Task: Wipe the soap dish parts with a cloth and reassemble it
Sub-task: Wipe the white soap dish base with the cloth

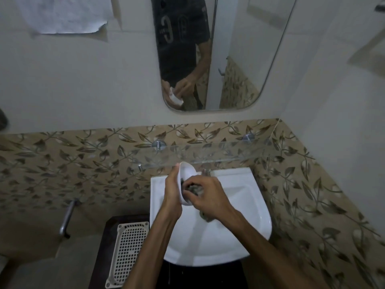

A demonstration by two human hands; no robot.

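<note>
Above the white ceramic sink (239, 215), the white oval plastic soap dish shell (187, 174) is gripped by the left hand (174, 191) and rubbed inside with a grey cloth (192, 189) bunched in the right hand (208, 195), while the white perforated grid insert (127, 251), probably its drainer, lies apart on the dark stand (104, 236), reassembly remaining undone.

Both forearms reach forward from the lower edge of the view and meet over the sink's back half. The left hand (171, 189) stands thumb-up, its fingers curled round the white dish tray (186, 174). The right hand (205, 195), knuckles up, presses a bunched grey cloth (194, 189) into that tray
</note>
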